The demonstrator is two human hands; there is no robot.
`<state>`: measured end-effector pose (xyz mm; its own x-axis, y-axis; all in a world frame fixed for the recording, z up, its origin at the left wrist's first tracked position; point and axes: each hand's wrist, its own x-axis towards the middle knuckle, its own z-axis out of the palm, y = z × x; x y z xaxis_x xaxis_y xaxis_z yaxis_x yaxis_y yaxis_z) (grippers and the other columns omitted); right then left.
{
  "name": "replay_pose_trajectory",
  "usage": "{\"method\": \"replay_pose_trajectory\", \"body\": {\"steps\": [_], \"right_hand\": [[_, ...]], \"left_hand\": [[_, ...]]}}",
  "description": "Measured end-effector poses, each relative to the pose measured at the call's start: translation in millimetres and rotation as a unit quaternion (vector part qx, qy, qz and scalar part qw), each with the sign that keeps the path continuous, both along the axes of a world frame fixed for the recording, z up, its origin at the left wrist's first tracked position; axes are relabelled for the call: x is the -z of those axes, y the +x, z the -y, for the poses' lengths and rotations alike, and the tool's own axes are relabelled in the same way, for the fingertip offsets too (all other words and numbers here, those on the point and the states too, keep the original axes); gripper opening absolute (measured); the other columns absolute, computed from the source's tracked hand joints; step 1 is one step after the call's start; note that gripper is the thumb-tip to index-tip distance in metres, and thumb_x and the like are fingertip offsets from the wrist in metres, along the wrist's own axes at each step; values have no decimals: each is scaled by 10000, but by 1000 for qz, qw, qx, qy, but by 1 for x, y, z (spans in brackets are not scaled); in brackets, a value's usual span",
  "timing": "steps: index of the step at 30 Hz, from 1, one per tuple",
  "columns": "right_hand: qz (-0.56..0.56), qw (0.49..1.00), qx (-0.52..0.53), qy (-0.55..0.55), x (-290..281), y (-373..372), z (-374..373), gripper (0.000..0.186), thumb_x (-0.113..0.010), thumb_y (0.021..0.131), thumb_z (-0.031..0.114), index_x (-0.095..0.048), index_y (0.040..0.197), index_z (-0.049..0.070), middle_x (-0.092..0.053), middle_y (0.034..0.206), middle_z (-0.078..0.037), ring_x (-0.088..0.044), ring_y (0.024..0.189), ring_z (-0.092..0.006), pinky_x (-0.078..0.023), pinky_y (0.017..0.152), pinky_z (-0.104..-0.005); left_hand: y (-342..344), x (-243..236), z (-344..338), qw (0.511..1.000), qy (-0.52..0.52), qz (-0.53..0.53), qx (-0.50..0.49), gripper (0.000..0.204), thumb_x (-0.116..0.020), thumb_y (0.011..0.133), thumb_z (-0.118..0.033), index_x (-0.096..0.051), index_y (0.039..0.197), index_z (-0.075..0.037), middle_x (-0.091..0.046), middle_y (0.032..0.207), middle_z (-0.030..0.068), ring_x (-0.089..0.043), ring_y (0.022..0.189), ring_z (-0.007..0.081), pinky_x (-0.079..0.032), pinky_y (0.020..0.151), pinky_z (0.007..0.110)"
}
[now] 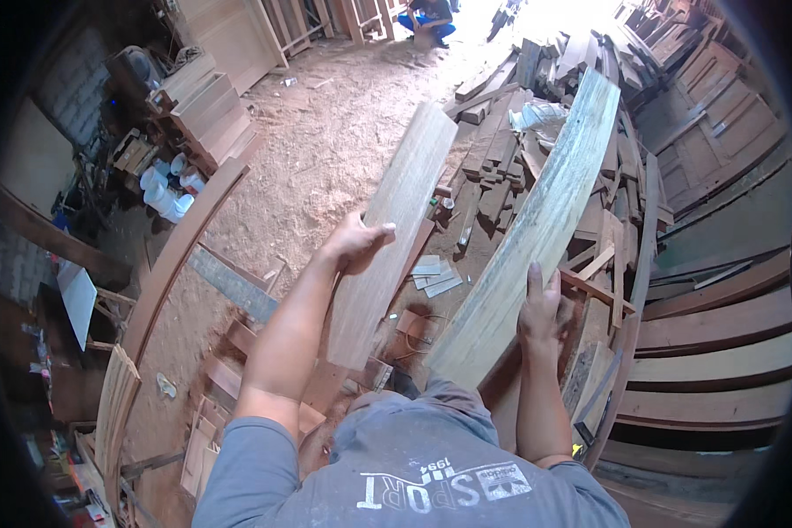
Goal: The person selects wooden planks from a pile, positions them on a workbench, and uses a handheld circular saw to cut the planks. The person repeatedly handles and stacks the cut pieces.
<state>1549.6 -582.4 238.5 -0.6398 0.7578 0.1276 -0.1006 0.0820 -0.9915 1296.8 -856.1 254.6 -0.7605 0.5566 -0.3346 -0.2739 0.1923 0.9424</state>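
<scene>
My left hand [358, 239] grips a flat brown wooden board [396, 195] by its left edge, the thumb lying across its face. My right hand [542, 306] holds a longer, paler plank [537, 216] with dark streaks at its right edge, thumb up and fingers partly hidden. Both boards slant away from my body toward the upper right, side by side with a gap between them. The near end of the pale plank reaches my shirt.
Stacked offcuts [493, 189] and a heap of planks [581, 53] lie ahead and right. Long boards [713, 370] rest along the right side. White buckets [163, 195] stand left, by stacked timber [211, 114]. A person [427, 22] crouches far off on the sawdust-covered floor [299, 167].
</scene>
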Motion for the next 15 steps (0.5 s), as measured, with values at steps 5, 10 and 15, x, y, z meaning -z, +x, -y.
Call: {"method": "replay_pose_trajectory", "body": {"steps": [5, 10, 15], "right_hand": [[16, 999, -3, -36, 31, -46, -15, 448, -600, 1134, 281, -538, 1398, -76, -662, 1333, -172, -619, 1233, -234, -458, 1113, -376], [34, 998, -34, -45, 47, -89, -18, 430, -581, 1147, 287, -524, 1383, -68, -666, 1310, -166, -629, 1200, -231, -477, 1083, -376], [42, 994, -65, -75, 63, -145, -34, 398, -561, 1155, 273, -521, 1375, -56, -663, 1291, -163, -628, 1194, -214, -484, 1057, -357]], "left_hand": [[-2, 25, 8, 983, -179, -30, 37, 1071, -882, 860, -408, -342, 1584, 166, -645, 1421, 292, -644, 1300, 311, -501, 1113, 386], [-6, 53, 29, 967, -249, -32, 50, 1127, -884, 837, -430, -314, 1613, 157, -529, 1555, 345, -562, 1435, 376, -446, 1193, 414], [-5, 60, 36, 970, -243, 10, 9, 1068, -916, 800, -427, -433, 1563, 142, -482, 1600, 342, -517, 1477, 389, -417, 1224, 444]]}}
